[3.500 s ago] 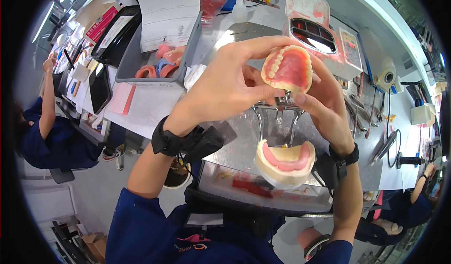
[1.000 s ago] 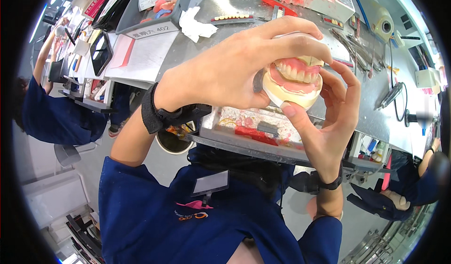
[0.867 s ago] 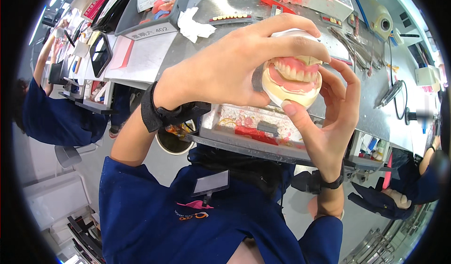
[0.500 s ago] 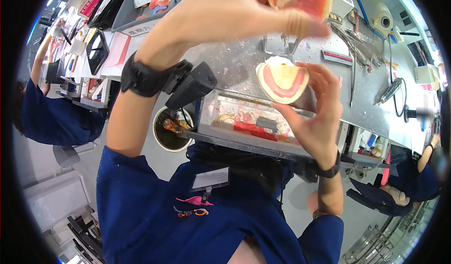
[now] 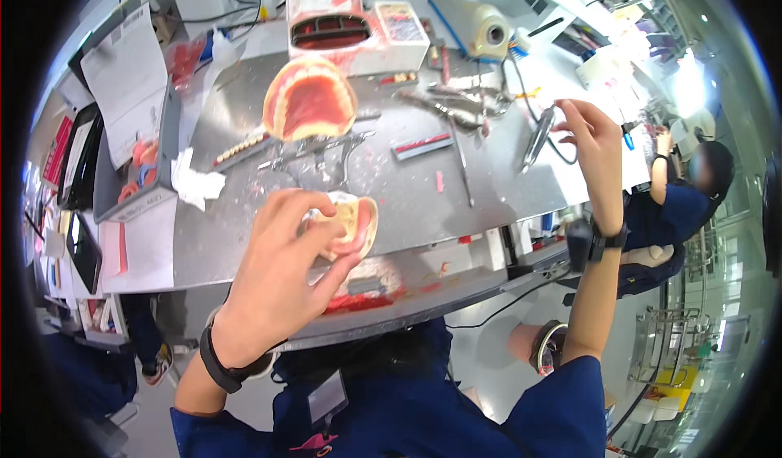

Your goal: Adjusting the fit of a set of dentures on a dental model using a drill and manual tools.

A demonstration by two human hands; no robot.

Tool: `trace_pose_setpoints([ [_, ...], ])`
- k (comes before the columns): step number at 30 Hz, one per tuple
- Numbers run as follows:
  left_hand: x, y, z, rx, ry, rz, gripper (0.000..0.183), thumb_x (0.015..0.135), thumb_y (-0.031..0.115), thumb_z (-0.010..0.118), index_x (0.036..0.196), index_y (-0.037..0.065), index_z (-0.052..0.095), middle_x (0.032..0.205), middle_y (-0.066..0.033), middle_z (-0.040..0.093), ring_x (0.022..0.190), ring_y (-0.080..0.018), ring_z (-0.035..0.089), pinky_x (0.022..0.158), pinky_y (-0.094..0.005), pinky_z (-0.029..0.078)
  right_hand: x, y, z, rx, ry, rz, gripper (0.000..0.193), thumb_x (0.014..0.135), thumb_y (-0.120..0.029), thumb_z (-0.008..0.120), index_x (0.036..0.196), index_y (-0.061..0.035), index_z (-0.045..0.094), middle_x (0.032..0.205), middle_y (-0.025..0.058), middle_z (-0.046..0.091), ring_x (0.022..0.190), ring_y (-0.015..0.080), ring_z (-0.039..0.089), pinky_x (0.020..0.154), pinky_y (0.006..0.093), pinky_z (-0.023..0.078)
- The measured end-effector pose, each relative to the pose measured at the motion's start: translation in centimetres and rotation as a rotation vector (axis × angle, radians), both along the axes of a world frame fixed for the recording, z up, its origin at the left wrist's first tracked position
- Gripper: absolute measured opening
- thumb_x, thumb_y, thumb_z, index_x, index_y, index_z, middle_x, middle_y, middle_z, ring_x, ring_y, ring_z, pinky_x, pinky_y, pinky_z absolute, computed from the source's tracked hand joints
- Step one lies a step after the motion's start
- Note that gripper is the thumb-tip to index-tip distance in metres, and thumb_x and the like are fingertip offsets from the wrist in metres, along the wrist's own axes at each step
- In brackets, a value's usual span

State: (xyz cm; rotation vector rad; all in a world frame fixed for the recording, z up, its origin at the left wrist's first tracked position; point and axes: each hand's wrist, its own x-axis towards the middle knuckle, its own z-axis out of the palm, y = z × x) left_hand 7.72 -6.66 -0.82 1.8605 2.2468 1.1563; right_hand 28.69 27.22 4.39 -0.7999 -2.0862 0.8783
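My left hand (image 5: 281, 266) is closed on a cream plaster dental model (image 5: 352, 223) with a pink wax rim, at the near edge of the bench; its fingers partly cover the model. Behind it, another dental model (image 5: 309, 103), with teeth set in pink wax, stands tilted up on a metal articulator (image 5: 322, 150). At the right, my right hand (image 5: 599, 144) pinches the upper end of a slim grey corded handpiece (image 5: 538, 140). Whether that handpiece is clear of the bench I cannot tell.
Behind stand a stained white box (image 5: 330, 30) and a cream machine (image 5: 481, 30). Metal hand tools (image 5: 452, 103) and a red wax strip in a grey holder (image 5: 422, 146) lie mid-bench. A grey tray (image 5: 167, 173) and crumpled tissue (image 5: 195, 182) are at left. Another person (image 5: 680, 205) works at right.
My left hand has left the upper toothed model and come down onto the wax-rimmed model. My right hand has let go of that model and reached right to the corded handpiece. The view has shifted.
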Motion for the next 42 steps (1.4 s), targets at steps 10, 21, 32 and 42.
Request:
trace_pose_setpoints([
  [10, -1.0, 1.0, 0.5, -0.205, 0.443, -0.200, 0.030, 0.080, 0.011, 0.076, 0.106, 0.002, 0.064, 0.106, -0.0057, 0.057, 0.107, -0.0249, 0.056, 0.091, -0.0397, 0.043, -9.5, 24.9, 0.8, -0.150, -0.001, -0.318, 0.045, 0.096, -0.033, 0.069, 0.103, 0.0115, 0.067, 0.093, 0.0153, 0.071, 0.073, 0.0212, 0.074, 0.061, 0.0297, 0.062],
  [21, -2.5, 1.4, -1.5, -0.052, 0.323, -0.320, 0.036, 0.075, 0.011, 0.079, 0.105, 0.000, 0.063, 0.108, -0.0089, 0.060, 0.102, -0.0264, 0.059, 0.085, -0.0414, 0.049, -12.1, 28.6, 1.1, 0.453, -0.355, -0.297, 0.043, 0.097, -0.041, 0.067, 0.085, -0.0008, 0.075, 0.068, 0.0058, 0.070, 0.063, 0.0130, 0.070, 0.058, 0.0291, 0.053],
  [32, -2.1, 0.3, -2.8, 0.099, 0.328, -0.311, 0.030, 0.075, 0.006, 0.075, 0.102, -0.002, 0.064, 0.104, -0.0118, 0.063, 0.100, -0.0311, 0.062, 0.087, -0.0463, 0.053, -12.0, 27.2, 1.6, 0.152, -0.145, -0.383, 0.037, 0.094, -0.036, 0.072, 0.087, -0.0002, 0.075, 0.074, 0.0069, 0.072, 0.063, 0.0122, 0.070, 0.057, 0.0254, 0.058],
  [42, -1.3, -0.4, -2.6, 0.139, 0.334, -0.302, 0.026, 0.081, 0.006, 0.073, 0.105, -0.001, 0.065, 0.100, -0.0115, 0.066, 0.097, -0.0287, 0.066, 0.094, -0.0496, 0.053, -12.2, 26.1, 1.8, 0.346, -0.218, -0.409, 0.043, 0.093, -0.039, 0.073, 0.077, 0.0014, 0.075, 0.067, 0.0070, 0.071, 0.058, 0.0121, 0.069, 0.056, 0.0258, 0.057],
])
